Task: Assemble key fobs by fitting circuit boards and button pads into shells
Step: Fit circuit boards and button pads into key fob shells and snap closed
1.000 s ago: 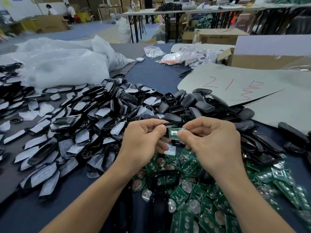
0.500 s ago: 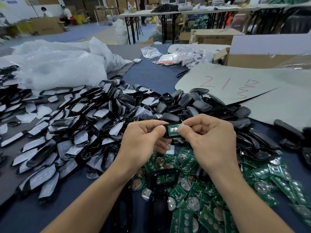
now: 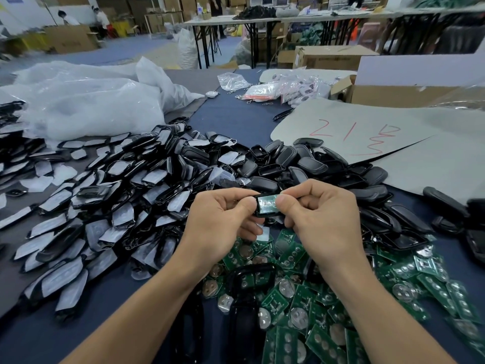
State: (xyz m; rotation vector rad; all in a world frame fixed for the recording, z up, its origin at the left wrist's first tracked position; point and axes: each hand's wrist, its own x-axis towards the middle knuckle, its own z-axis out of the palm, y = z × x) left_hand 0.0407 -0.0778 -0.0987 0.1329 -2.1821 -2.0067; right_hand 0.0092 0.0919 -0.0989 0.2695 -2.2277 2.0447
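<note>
**Head view: shell (image 3: 258,214) pinched at both ends**

The left hand (image 3: 220,222) and right hand (image 3: 322,224) each pinch an end of the black shell with a green circuit board (image 3: 266,203) seated in it, just above a heap of loose boards (image 3: 301,311). Loose shells (image 3: 131,193) cover the dark blue table (image 3: 236,122). Beyond lie clear plastic bags (image 3: 86,106), a grey sheet (image 3: 420,158) marked in red, cardboard boxes (image 3: 393,93) and folding tables (image 3: 236,21).

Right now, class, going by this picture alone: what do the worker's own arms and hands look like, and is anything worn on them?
The left hand and right hand are bare: no gloves, and no rings on the fingers that show. The left forearm and right forearm are uncovered down to the frame's edge, with no sleeve, watch or wristband in view.
</note>
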